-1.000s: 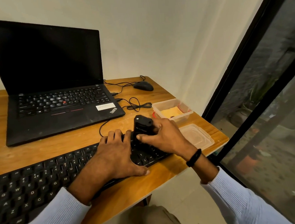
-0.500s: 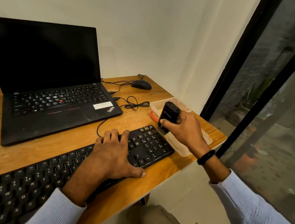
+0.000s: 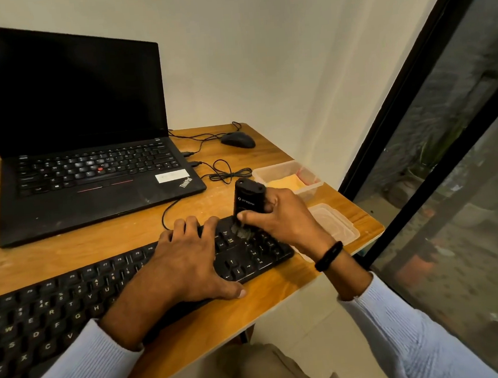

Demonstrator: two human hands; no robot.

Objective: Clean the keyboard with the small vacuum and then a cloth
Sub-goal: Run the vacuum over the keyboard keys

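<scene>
The small vacuum is a stubby black block with rounded corners, a matte shell and a faint grey logo on its face. It stands nearly upright over the right end of the keyboard. A blurred tuft of grey bristles at its lower end meets the keys beside the navigation block. The right hand grips it, thumb across the front and fingers wrapped round the back, with a black band on the wrist. At eight o'clock from the vacuum the left hand lies flat on the keys, fingers spread and thumb stretched past the front edge. The keyboard is long, black plastic with pale legends, set slantwise on a wooden table with visible grain. At two o'clock from the vacuum a clear plastic tub holds a folded yellow cloth. Its cloudy lid lies at four o'clock. An open black laptop sits at ten o'clock, and a black mouse at twelve, with thin looped cables between.
</scene>
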